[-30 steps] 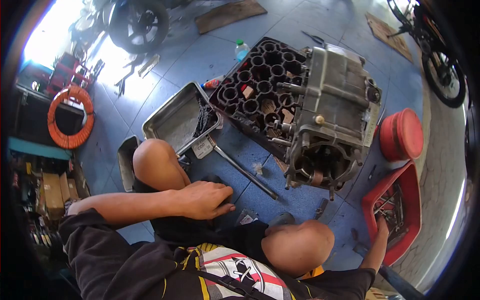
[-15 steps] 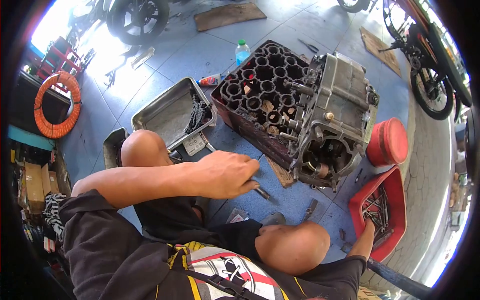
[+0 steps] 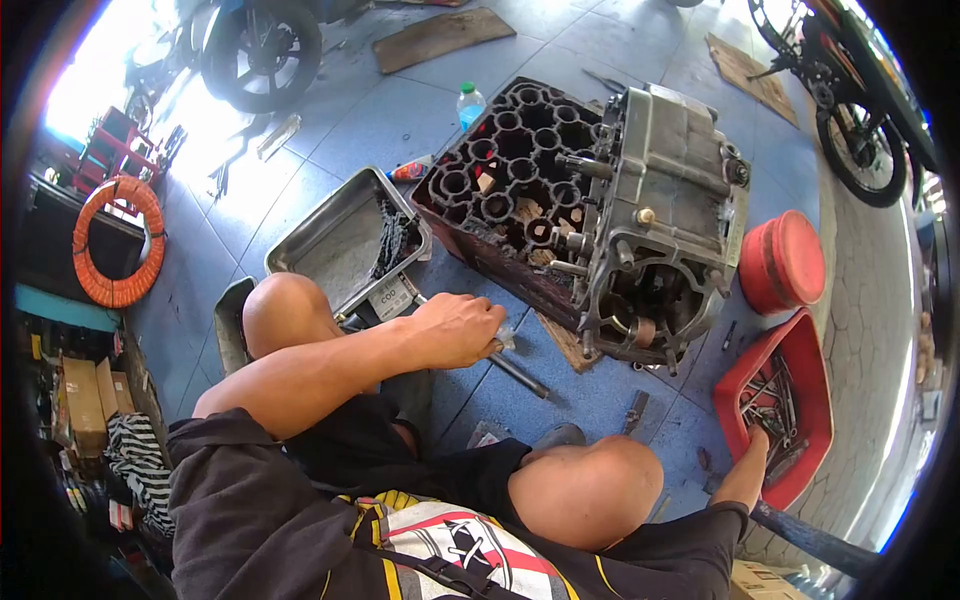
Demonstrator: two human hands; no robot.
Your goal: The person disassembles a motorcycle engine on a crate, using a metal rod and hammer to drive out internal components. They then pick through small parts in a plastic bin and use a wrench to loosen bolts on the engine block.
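My left hand (image 3: 455, 330) is over the floor in front of the crate, fingers curled closed; I cannot tell what is in them. A long metal rod (image 3: 520, 377) passes beneath it, its dark end showing past the fingers. At the right, my right hand (image 3: 758, 442) reaches into a red bin (image 3: 727, 400) among several metal wrenches (image 3: 775, 400), its fingers mostly hidden. Ahead stands a greasy dark crate (image 3: 490, 250) with round cells. A metal engine block (image 3: 665, 200) rests on its right side, an open round cavity facing me.
Left of the crate, a metal tray (image 3: 320, 235) holds a dark chain (image 3: 390, 240). A red tub (image 3: 785, 262) stands right of the engine. Beyond are a bottle of blue liquid (image 3: 470, 108), wooden boards (image 3: 445, 40) and parked motorcycles (image 3: 850, 110). An orange coil (image 3: 90, 245) lies left.
My left hand has lifted slightly away from the rod's dark end, exposing more of the rod. My right hand remains in the red bin. The whole view has shifted slightly.
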